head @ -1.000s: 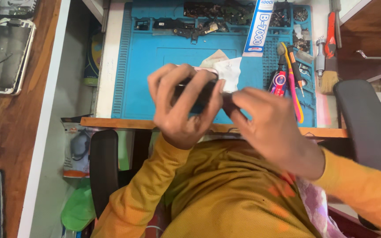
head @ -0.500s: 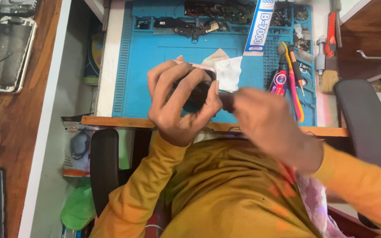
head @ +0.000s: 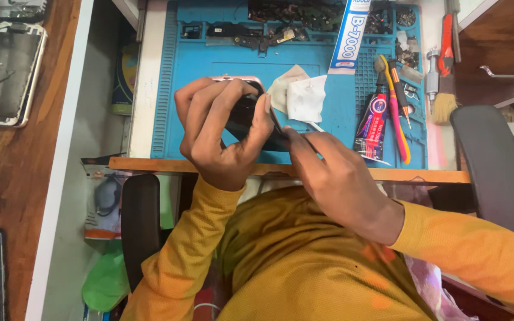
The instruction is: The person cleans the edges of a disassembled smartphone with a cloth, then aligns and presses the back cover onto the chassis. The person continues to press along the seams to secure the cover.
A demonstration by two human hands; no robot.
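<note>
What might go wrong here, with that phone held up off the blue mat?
1. The left hand grips the dark phone above the blue mat; a slip may drop it.
2. The right hand presses a thin tool at the phone's edge; too much force might crack it.
3. The white cloth and small parts lie close and might get knocked.
</note>
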